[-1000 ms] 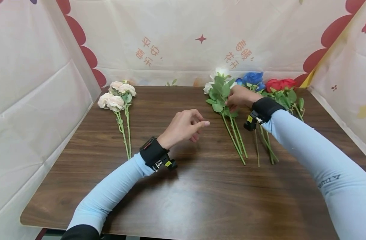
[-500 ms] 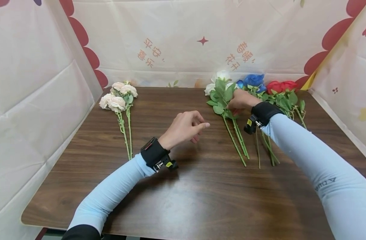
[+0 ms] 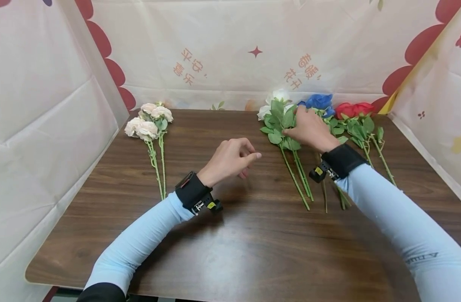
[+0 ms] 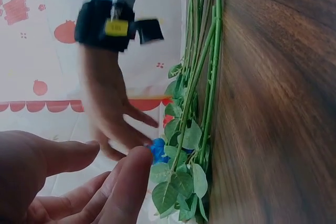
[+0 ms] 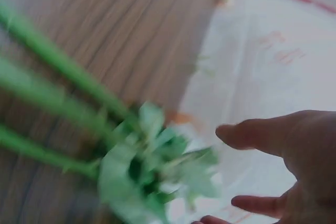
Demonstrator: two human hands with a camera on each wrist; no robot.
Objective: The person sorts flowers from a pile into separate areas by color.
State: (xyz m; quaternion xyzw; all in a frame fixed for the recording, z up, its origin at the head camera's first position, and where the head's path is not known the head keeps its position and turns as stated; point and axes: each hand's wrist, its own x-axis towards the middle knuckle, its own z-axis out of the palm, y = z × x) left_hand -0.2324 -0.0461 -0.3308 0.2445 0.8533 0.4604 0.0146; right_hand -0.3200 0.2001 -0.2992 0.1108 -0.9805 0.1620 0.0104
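My right hand (image 3: 312, 129) is over the leafy stems just right of the white roses (image 3: 265, 111). In the right wrist view its thumb and fingers are spread with nothing between them, beside blurred green leaves (image 5: 126, 182). Blue roses (image 3: 318, 101) lie behind that hand, and red roses (image 3: 354, 110) lie to the right; some stems are hidden by the arm. Over the middle of the table my left hand (image 3: 230, 161) hangs with loosely bent fingers, holding nothing. The left wrist view shows its thumb and fingers apart.
Pale pink flowers (image 3: 146, 126) on long stems lie at the table's left. The brown wooden table (image 3: 230, 247) is bordered by a white printed cloth (image 3: 222, 50) at the back and sides.
My right hand has come up out of the leaves of the white roses and drawn back slightly toward me, its fingers now spread. The left hand has barely moved.
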